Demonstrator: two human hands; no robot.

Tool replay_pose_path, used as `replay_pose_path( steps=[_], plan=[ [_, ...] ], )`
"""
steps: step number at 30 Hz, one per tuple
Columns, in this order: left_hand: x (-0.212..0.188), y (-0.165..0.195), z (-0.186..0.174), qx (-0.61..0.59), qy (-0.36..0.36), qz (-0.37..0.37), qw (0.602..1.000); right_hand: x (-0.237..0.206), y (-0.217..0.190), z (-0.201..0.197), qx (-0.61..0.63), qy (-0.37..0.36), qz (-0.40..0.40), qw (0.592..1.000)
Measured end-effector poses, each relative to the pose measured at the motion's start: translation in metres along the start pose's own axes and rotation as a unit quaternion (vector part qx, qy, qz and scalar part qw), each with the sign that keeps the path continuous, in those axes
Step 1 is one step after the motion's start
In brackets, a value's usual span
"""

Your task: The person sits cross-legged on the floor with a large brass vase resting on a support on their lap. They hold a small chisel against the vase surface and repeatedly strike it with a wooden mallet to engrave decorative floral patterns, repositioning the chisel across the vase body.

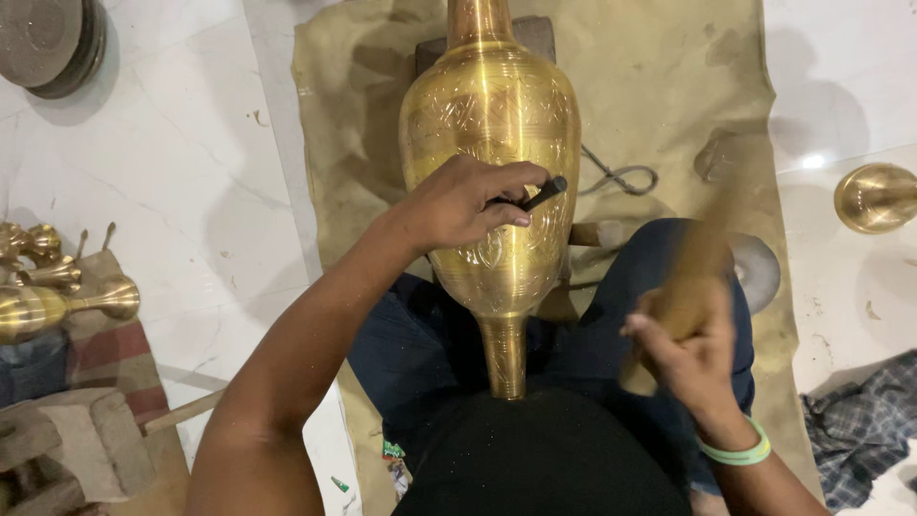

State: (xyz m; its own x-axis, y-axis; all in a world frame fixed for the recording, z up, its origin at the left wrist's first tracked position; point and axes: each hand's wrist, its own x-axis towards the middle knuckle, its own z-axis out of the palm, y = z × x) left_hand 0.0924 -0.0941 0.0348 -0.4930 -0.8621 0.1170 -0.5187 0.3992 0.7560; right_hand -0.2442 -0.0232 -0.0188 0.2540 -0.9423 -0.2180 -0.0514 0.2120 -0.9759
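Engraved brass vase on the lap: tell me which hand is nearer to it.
Left. The left hand rests on the engraved brass vase, holding a dark punch; the right hand is apart, beside it.

Both arms reach forward from the body, each hand closed in a grip.

The left hand (468, 203) is stretched out ahead on a nearly straight bare arm, knuckles up, fingers curled and pinched together at the tips. The right hand (686, 336) sits closer to the body, wrist bent, fingers wrapped in a fist and blurred with motion; a light green band circles its wrist.
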Motion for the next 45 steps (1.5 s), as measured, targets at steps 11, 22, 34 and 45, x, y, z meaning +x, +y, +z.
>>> replay_pose_path(
  steps=[11, 22, 34, 45],
  plan=[
    [0.002, 0.003, 0.000, -0.012, -0.017, -0.043, 0.999, 0.005, -0.028, -0.014, -0.042, 0.000, -0.113, 0.993],
    [0.006, 0.003, -0.003, -0.021, -0.043, -0.052, 0.997, -0.005, -0.043, -0.003, -0.337, -0.069, 0.038, 0.938],
    [0.011, 0.001, 0.000, 0.006, -0.080, -0.082, 0.993, -0.021, -0.006, -0.023, -0.337, -0.022, 0.030, 0.941],
    [0.014, 0.003, -0.001, -0.008, -0.071, -0.060, 0.996, -0.028, -0.033, -0.010, -0.446, -0.071, 0.237, 0.860]
  ],
)
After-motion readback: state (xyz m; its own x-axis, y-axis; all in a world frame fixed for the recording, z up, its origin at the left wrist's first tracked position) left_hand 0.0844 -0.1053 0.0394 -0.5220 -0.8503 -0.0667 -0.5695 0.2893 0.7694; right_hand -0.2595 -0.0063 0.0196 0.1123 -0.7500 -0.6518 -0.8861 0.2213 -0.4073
